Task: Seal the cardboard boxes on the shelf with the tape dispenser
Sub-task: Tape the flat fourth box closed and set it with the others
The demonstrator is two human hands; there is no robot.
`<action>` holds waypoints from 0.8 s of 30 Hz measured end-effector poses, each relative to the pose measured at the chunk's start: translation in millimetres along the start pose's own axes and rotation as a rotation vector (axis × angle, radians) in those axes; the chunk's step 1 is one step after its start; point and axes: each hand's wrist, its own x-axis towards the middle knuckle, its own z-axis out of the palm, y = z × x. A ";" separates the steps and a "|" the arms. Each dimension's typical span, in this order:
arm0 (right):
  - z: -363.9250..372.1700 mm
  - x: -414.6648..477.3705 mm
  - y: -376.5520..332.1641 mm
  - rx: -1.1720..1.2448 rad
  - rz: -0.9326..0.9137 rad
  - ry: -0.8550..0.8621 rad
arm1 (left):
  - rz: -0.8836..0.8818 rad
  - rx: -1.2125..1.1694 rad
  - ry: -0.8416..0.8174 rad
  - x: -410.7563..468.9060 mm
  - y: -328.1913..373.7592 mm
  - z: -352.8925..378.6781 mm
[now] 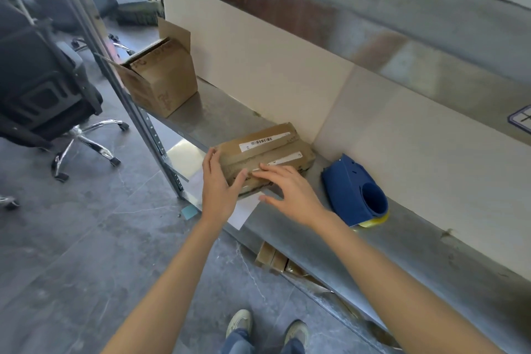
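Note:
A flat cardboard box (267, 149) with white barcode labels lies on the metal shelf (212, 118), its flaps folded down. My left hand (219, 181) rests against the box's near left corner, fingers spread. My right hand (290, 190) lies flat on the near flap, fingers apart, pressing it down. The blue tape dispenser (355, 194) with a yellowish tape roll lies on the shelf just right of the box, untouched. A second, taller cardboard box (163, 80) stands at the shelf's far left end with its flaps open.
A grey upright post (138, 112) of the rack runs past the shelf's left end. Black office chairs (43, 89) stand on the grey floor to the left. A white sheet (244, 210) hangs over the shelf edge. More cardboard (273, 259) lies below the shelf. A higher shelf overhangs.

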 end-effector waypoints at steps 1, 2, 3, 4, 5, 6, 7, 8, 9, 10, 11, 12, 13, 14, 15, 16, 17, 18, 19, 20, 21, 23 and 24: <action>-3.8 1.7 0.0 0.052 0.000 0.000 | 0.003 0.014 -0.012 6.8 0.7 0.2; -8.6 3.4 0.5 0.098 0.005 0.024 | 0.009 0.028 -0.031 13.9 -0.3 -0.1; -13.5 5.2 2.1 0.124 0.024 0.071 | 0.015 0.037 -0.056 20.7 -2.0 -0.9; -18.2 6.7 5.0 0.126 0.059 0.128 | 0.018 0.039 -0.082 27.0 -4.0 -1.8; -22.2 8.2 9.6 0.116 0.109 0.179 | 0.018 0.039 -0.111 32.5 -5.8 -3.2; -25.6 9.5 14.8 0.101 0.163 0.218 | 0.016 0.037 -0.140 37.4 -7.1 -4.7; -27.2 11.1 21.6 0.082 0.216 0.241 | 0.020 0.037 -0.167 41.7 -8.1 -6.0; -28.2 12.4 27.6 0.061 0.260 0.248 | 0.033 0.039 -0.192 45.7 -9.1 -7.0; -27.3 13.1 32.9 0.053 0.301 0.241 | 0.050 0.040 -0.214 48.6 -9.9 -7.8; -25.9 13.6 37.0 0.067 0.339 0.227 | 0.060 0.037 -0.234 51.3 -10.2 -8.2; -24.3 13.8 39.4 0.104 0.376 0.212 | 0.057 0.030 -0.253 54.0 -10.0 -8.1; -22.9 13.7 40.0 0.160 0.409 0.201 | 0.051 0.021 -0.268 57.1 -9.9 -8.2; -21.0 12.9 39.6 0.215 0.428 0.198 | 0.049 0.012 -0.274 59.8 -9.3 -8.2; -19.4 12.2 38.3 0.254 0.435 0.205 | 0.051 0.006 -0.270 62.3 -7.9 -7.9; -18.1 12.7 36.9 0.275 0.439 0.223 | 0.057 0.006 -0.263 65.1 -6.0 -7.0; -18.1 13.8 35.9 0.290 0.446 0.248 | 0.056 0.010 -0.255 68.2 -3.6 -5.6; -18.9 14.7 34.7 0.311 0.462 0.272 | 0.044 0.016 -0.251 70.1 -0.8 -4.6; -19.4 15.8 33.6 0.329 0.481 0.295 | 0.034 0.027 -0.250 71.9 2.1 -3.8; -19.2 17.6 33.4 0.336 0.493 0.315 | 0.038 0.044 -0.244 74.2 3.7 -2.7; -19.1 19.4 33.2 0.330 0.502 0.328 | 0.059 0.073 -0.237 77.1 4.4 -1.6; -19.2 21.4 32.4 0.322 0.511 0.341 | 0.086 0.107 -0.231 80.6 4.5 -0.9; -17.7 25.7 30.9 0.333 0.534 0.366 | 0.132 0.170 -0.240 88.5 2.3 -0.3; -14.9 26.6 30.7 0.337 0.540 0.371 | 0.151 0.197 -0.250 91.4 0.7 0.1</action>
